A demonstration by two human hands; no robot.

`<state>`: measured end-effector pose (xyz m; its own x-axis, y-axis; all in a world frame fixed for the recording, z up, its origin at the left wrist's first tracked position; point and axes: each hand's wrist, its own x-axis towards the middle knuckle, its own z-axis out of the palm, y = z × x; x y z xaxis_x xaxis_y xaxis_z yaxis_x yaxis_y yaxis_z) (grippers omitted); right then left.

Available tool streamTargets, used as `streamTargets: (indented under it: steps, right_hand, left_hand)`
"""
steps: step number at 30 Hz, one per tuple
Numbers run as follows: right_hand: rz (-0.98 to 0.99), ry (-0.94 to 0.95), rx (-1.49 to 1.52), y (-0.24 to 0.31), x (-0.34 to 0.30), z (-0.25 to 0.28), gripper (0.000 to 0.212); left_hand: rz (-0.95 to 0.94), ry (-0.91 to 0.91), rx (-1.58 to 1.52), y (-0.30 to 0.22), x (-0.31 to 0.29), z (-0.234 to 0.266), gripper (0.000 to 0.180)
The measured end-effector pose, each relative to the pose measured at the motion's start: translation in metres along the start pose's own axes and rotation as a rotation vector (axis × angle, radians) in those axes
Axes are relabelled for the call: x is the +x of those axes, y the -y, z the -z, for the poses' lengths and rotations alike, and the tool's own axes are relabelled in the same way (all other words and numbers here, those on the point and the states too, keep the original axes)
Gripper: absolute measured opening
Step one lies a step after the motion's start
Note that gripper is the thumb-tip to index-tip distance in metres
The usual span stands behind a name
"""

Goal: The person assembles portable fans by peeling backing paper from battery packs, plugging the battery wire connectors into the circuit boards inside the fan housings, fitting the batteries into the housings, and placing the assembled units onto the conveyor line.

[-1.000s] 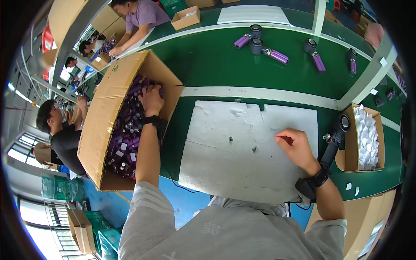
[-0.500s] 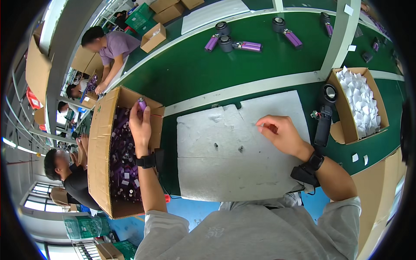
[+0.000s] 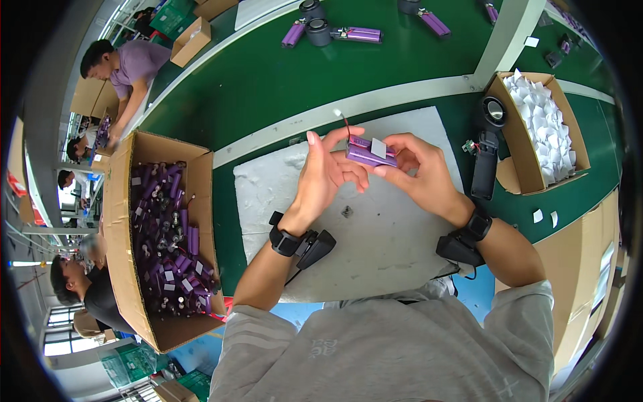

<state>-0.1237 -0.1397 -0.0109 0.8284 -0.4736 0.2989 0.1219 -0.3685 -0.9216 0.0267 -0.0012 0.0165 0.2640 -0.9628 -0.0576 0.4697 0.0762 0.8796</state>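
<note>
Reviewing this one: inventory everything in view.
foam board: 1, whitish, centre
held pack: 1, purple, above foam board
bench: 1, green, beneath foam board
far packs: 4+, purple, top
round units: 3+, dark, top
large carton: 1, brown, left
carton packs: many, purple, inside
slip box: 1, brown, right
paper slips: many, white, mostly boxed
device: 1, black, beside slip box
other cartons: several, brown, edges
crates: several, green, left
co-workers: several, varied clothing, left
wristbands: 2, black, wrists
left hand: 1, bare, by held pack
right hand: 1, bare, holding pack

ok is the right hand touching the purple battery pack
Touching: the head view shows the right hand holding the purple battery pack by its right end
</note>
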Motion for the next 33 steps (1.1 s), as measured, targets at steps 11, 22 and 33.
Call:
streamTargets:
  steps: [11,22,33]
  right_hand:
    - [-0.154,0.226,0.077,0.006,-0.006,0.002,0.031]
    - [-0.048,0.308,0.059,0.007,-0.005,0.002,0.014]
    - [-0.036,0.446,-0.121,0.008,-0.006,0.007,0.013]
  left_hand:
    - [-0.101,-0.078,0.382,0.021,-0.006,-0.002,0.047]
    - [-0.185,0.052,0.466,0.03,-0.003,0.01,0.039]
    - [-0.093,-0.019,0.51,0.026,-0.005,-0.001,0.031]
